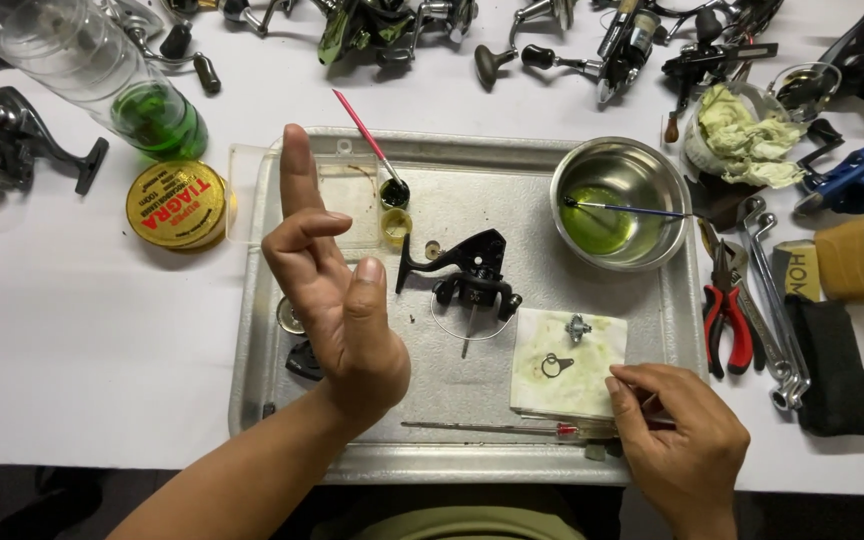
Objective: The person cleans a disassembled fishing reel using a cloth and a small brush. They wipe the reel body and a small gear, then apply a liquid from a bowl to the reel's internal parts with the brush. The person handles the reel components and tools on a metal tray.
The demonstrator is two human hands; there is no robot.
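Two hands, left hand (337, 300) raised, right hand (677, 435) on one tissue (567, 365)

Tray (252, 330): dull silver.
Bowl (620, 165): polished steel, green liquid inside.
Reel body (472, 275): black.
Paper pad (567, 375): white, stained green.
Pliers (727, 325): red and black handles.
Line spool (174, 205): yellow, red lettering.
Brush (362, 125): pink handle.

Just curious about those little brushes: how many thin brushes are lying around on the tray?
2. A pink-handled brush rests with its tip in a small dark pot at the tray's far edge; a blue-handled brush lies in the round steel bowl of green liquid. Others may be hidden.
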